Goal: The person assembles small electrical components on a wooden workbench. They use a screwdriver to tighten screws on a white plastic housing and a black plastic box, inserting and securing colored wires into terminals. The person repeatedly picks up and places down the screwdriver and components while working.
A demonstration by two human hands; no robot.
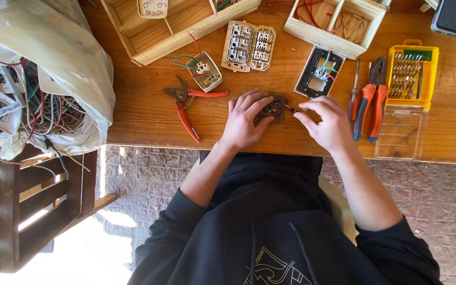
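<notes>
Spanning the upper half of the view, the wooden worktop carries everything within reach. At ten o'clock a big pale bag slumps over its edge, stuffed with tangled coloured wires and white switch plates. At twelve o'clock sits a light wooden tray with dividers, and at one o'clock a smaller divided wooden box holding wire offcuts. Towards three o'clock lies a yellow bit case, its clear lid folded open below it.

Both forearms come up from six o'clock in dark pushed-back sleeves and meet near the centre. The left hand lies palm down, fingers spread and pressing flat on a small dark switch module, pinning it to the worktop just at centre. The right hand is curled, with thumb and fingers pinched on a thin screwdriver whose tip points at nine o'clock and meets the module's right edge.

Just past the right hand at three o'clock lie orange-handled pliers and a slim screwdriver side by side. At nine o'clock from the left hand, red-handled cutters lie open. Beyond the hands at twelve o'clock sit a pair of pale socket inserts, a wired white switch and a black frame with wires.
</notes>
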